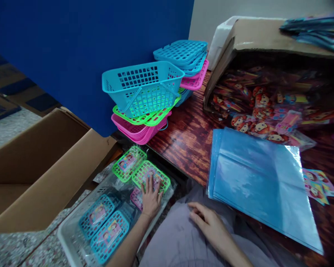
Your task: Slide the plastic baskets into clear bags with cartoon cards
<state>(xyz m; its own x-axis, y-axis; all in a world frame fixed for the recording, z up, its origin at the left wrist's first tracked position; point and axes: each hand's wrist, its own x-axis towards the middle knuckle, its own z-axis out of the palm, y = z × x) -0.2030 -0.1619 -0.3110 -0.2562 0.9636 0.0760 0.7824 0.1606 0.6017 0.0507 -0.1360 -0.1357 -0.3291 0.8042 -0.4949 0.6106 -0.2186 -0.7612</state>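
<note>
My left hand point(151, 196) lies with spread fingers on a green plastic basket point(139, 175) packed in clear film with a picture card in it. That basket rests in a white tub point(65, 237) low beside my lap. Around it in the tub are another green basket point(128, 162), a pink basket point(136, 198) partly under my wrist, and blue baskets point(108, 237) with cartoon cards. My right hand point(207, 222) rests on my lap, fingers loosely curled and thumb apart from the index finger, with nothing visible in it.
Stacked blue, green and pink baskets point(144, 85) stand at the back of the wooden table point(183, 144). A pile of clear bags point(258, 181) lies on the right, before a carton point(256, 35) of packaged doll-printed items. An open cardboard box point(44, 185) stands left of the tub.
</note>
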